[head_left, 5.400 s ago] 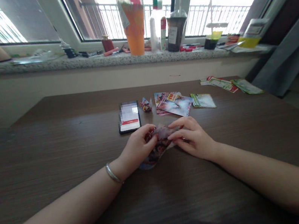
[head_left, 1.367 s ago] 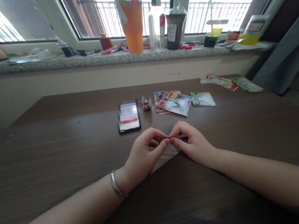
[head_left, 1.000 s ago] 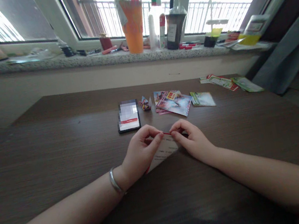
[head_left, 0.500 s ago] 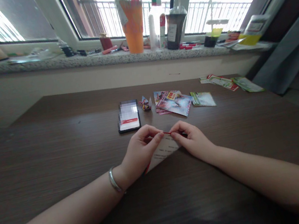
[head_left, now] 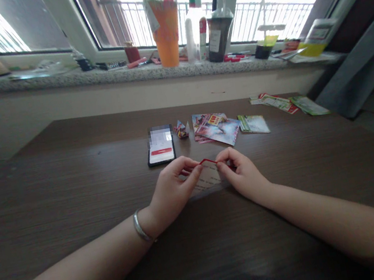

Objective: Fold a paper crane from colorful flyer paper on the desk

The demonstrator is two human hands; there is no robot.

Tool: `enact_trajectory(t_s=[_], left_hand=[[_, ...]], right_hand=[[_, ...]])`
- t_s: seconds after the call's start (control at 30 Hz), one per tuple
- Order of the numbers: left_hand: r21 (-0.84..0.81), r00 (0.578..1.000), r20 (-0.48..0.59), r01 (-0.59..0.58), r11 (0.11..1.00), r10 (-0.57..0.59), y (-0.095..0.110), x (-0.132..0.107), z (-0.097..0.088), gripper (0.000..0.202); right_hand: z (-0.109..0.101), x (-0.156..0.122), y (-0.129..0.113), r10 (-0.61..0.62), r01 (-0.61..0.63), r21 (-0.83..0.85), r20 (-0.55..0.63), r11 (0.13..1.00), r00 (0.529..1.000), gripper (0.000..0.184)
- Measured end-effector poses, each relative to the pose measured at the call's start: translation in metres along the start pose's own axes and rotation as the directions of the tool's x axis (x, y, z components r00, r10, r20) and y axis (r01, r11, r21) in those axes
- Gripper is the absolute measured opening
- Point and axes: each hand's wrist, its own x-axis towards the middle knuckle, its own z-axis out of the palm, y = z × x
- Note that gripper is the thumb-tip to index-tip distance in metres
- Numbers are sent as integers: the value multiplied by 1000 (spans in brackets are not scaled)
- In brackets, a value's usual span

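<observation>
Between my hands is a sheet of paper, pale with lines of print and a red edge along its far side. My left hand, with a silver bangle at the wrist, pinches it on the left between thumb and fingers. On the right, my right hand pinches the same far edge. That edge bends up into a low peak between the two pinches. Just beyond my left hand lies a phone with a lit screen. A small folded paper piece stands to the right of it.
Colourful printed sheets and green-and-white cards lie beyond my right hand, with more cards at the far right of the brown table. A tall orange drink cup, a dark drink cup and bottles stand on the windowsill.
The paper's far edge has gone from nearly straight to a raised peak, and its near part looks shorter. My hands have shifted slightly apart, still pinching it.
</observation>
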Motion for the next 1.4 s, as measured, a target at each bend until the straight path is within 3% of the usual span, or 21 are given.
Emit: enact_trajectory(t_s=[0.3,0.43,0.57,0.97,1.13,1.27,1.4], left_hand=[[-26,996,-4,-94,995,94,2,-1,2,6],[-60,998,32,-44,997,46,1,0,3,2],[-86,999,44,14,996,-10,1,0,4,12],[-189,995,77,73,979,-60,1,-2,8,15],[-192,994,60,103,976,-93,1,-1,8,16],[-215,988,46,154,964,-148,-2,1,7,18],[-252,981,37,191,949,-188,-10,3,8,20]], right_hand=[[-2,-1,-12,-99,102,-81,36,991,994,6],[-3,-1,-16,-108,112,-105,39,988,993,6],[-3,-1,-13,-90,93,-91,42,992,995,7],[-2,-1,-9,-99,103,-95,43,990,994,7],[-3,-2,-13,-202,208,-201,51,957,978,4],[-4,-5,-16,-335,349,-285,97,893,937,18],[-5,-4,-15,-333,356,-338,125,871,935,23]])
